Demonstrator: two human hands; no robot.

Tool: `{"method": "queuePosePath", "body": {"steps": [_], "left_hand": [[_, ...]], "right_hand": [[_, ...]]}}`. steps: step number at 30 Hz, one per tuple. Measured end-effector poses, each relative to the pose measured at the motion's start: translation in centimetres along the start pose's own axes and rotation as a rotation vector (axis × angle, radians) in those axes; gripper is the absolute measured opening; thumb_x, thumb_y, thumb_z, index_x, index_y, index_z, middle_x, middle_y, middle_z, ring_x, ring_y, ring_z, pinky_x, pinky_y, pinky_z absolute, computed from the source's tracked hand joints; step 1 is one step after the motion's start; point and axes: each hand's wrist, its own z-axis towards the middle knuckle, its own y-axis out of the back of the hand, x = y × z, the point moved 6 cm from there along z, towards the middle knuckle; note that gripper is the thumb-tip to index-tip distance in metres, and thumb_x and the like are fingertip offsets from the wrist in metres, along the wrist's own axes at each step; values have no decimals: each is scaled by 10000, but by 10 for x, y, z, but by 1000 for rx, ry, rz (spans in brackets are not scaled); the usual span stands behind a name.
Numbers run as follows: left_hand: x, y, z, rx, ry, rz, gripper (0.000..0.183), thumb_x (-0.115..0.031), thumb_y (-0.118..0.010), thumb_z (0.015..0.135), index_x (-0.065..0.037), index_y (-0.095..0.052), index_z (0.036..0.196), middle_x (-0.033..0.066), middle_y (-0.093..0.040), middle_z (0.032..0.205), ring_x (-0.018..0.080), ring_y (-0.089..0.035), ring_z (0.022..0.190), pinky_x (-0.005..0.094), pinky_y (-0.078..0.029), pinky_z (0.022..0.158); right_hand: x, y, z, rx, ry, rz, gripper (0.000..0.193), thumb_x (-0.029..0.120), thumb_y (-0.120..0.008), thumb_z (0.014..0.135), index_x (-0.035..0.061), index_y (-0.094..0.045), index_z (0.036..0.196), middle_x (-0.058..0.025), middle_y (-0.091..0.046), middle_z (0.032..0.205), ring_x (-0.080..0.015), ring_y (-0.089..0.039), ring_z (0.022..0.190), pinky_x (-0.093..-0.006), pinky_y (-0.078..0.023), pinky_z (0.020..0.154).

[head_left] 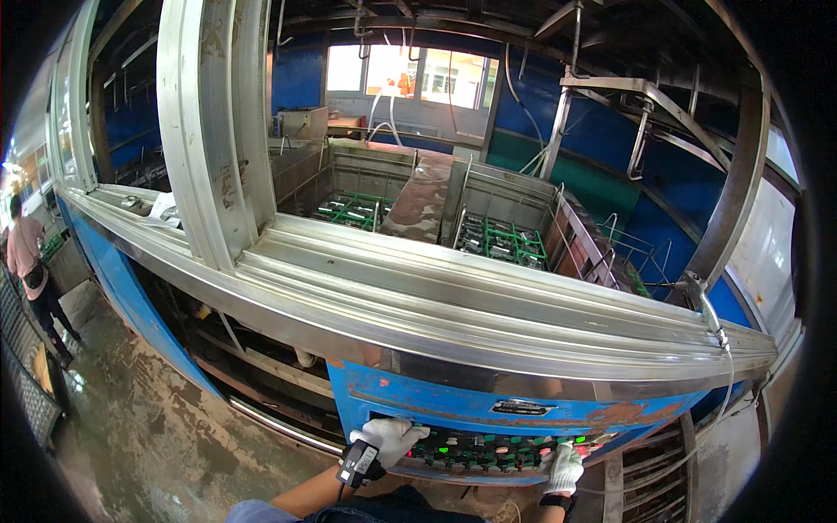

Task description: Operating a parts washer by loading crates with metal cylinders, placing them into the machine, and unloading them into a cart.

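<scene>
A blue control panel (427, 392) with rows of coloured buttons and lit green lamps (443, 450) is in front of me, low in the view. My left hand (384, 438), in a white glove, reaches over the panel's left end with fingers stretched toward the buttons. A black device (357, 464) is strapped at that wrist. At the panel's right end is my right hand (565, 469), also white-gloved, its fingertips close to or on the buttons. Its finger posture is too small to make out. A dark band (555, 500) circles the right wrist.
Above the panel runs a wide metal ledge (436, 279) with an upright post (218, 131). Behind it, tanks (362, 170) hold green racks (514, 244) of metal parts. A cable (731, 383) hangs at right. Another person (30, 253) stands far left on the wet floor (139, 427).
</scene>
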Motion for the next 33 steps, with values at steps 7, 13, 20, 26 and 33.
{"method": "queuePosePath", "body": {"steps": [7,13,20,26,33], "left_hand": [[-4,4,-2,-8,8,35,537,-523,-569,993,-27,-717,848,178,-711,807,362,-714,805,445,-566,753],[0,1,-1,-27,-9,20,546,-531,-571,989,-25,-721,848,187,-711,814,368,-713,803,448,-566,753],[1,-1,-1,-46,-33,20,547,-530,-577,986,-17,-730,875,204,-720,860,371,-716,837,456,-567,774],[3,-2,0,-4,15,19,533,-520,-570,992,-17,-731,923,207,-728,900,375,-718,874,452,-567,809],[1,-1,1,14,-17,4,516,-511,-561,999,-21,-721,989,209,-729,916,379,-715,895,449,-564,822]], "right_hand": [[-2,2,0,-3,32,13,503,366,-477,1039,60,-588,655,-95,-623,543,-210,-568,392,-344,-474,397],[-6,2,4,-15,31,-18,548,400,-468,1052,47,-596,654,-90,-616,532,-201,-564,394,-343,-467,403],[-10,4,7,-53,41,-1,479,350,-487,1035,79,-578,650,-84,-619,543,-195,-559,390,-332,-458,400],[2,2,-4,-74,51,-10,613,437,-458,1065,37,-592,620,-92,-611,526,-195,-561,400,-338,-447,404],[1,1,-2,-35,35,5,611,439,-441,1067,31,-594,639,-94,-613,531,-205,-568,401,-348,-464,406]]}}
